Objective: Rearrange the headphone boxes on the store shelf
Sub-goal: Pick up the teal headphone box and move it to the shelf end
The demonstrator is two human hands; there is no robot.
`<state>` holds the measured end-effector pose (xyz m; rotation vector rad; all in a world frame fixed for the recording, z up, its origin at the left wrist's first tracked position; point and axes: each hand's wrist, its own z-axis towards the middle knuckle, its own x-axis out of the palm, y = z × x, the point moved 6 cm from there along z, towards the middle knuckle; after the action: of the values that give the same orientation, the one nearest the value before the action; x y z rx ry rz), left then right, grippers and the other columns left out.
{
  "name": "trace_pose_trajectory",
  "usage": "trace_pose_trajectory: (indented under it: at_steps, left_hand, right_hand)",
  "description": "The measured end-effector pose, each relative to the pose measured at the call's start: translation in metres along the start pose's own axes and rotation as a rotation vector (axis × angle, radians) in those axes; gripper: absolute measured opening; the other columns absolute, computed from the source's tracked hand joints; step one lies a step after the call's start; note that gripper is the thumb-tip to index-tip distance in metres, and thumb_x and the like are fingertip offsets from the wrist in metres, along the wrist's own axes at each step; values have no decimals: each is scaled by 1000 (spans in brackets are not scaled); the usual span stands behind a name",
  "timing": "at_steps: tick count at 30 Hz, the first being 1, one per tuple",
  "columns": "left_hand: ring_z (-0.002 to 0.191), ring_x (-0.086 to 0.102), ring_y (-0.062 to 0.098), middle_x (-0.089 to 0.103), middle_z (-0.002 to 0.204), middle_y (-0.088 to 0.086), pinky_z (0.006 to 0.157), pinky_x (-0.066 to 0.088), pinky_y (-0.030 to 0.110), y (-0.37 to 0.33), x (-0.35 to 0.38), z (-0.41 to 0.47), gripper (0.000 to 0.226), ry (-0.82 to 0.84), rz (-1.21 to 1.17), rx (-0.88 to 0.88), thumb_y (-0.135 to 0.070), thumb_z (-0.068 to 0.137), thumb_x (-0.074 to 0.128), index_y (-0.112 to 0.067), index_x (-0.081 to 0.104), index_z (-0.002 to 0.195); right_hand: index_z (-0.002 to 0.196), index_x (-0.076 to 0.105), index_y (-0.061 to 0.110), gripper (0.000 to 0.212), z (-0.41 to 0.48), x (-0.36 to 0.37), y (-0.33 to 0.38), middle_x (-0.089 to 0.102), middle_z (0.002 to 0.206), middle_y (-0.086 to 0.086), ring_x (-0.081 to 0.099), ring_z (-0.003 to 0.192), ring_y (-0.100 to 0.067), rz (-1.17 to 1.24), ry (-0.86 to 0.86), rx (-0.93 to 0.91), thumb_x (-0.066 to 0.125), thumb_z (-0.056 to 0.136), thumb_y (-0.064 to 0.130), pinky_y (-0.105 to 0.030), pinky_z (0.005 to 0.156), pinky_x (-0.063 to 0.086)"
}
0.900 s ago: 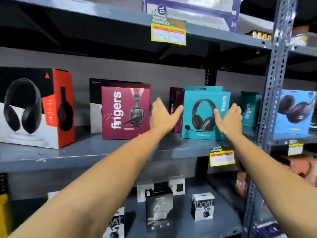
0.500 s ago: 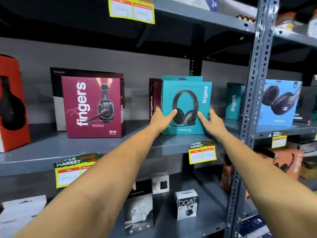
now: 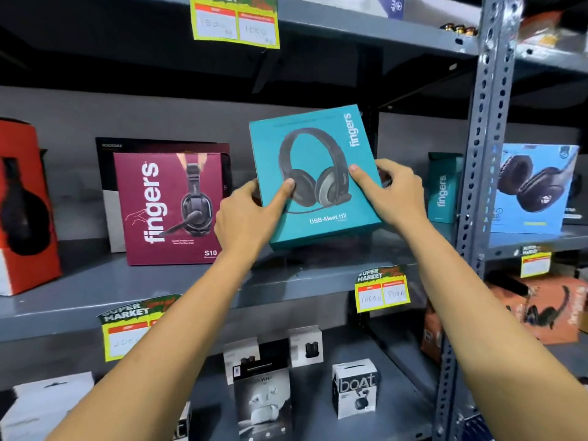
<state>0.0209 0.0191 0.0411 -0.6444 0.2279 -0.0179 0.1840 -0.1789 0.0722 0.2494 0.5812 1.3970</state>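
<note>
**Desk:** What does the frame show?

**Photographer:** A person's two bare hands hold a teal headphone box (image 3: 313, 173) marked "fingers" and "USB-Meet H2" in front of a grey metal shelf (image 3: 178, 284) in a store. The box is tilted, its top leaning left, and its bottom edge appears clear of the shelf, though the angle makes that hard to confirm.

**Desk:** How is each hand placed?

**Photographer:** The left hand (image 3: 246, 218) clasps the box's lower left edge, thumb pressed on the printed earcup. The right hand (image 3: 393, 194) clasps the right edge, thumb on the front face, fingers curled behind.

**Desk:** What sits around it?

**Photographer:** To the left, a maroon "fingers" S10 box (image 3: 170, 208) stands upright on the same shelf, with a black-and-white box (image 3: 106, 192) just behind it and a red box (image 3: 24, 208) at the far left. To the right, a second teal box (image 3: 444, 189) stands near the perforated upright (image 3: 480, 173); beyond it, a blue headphone box (image 3: 536, 189). Yellow price tags (image 3: 381, 289) hang on the shelf edge. Small earbud boxes (image 3: 354, 388) occupy the shelf below.
</note>
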Motion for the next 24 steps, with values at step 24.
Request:
trace_pose_trajectory:
  at_steps: [24]
  left_hand:
    - [108, 59, 19, 64, 115, -12, 88, 47, 39, 122, -271, -22, 56, -121, 151, -115, -57, 72, 57, -30, 52, 120]
  right_hand:
    - [100, 46, 9, 45, -109, 173, 213, 63, 92, 8, 63, 73, -10, 322, 343, -142, 68, 78, 42, -21, 62, 50]
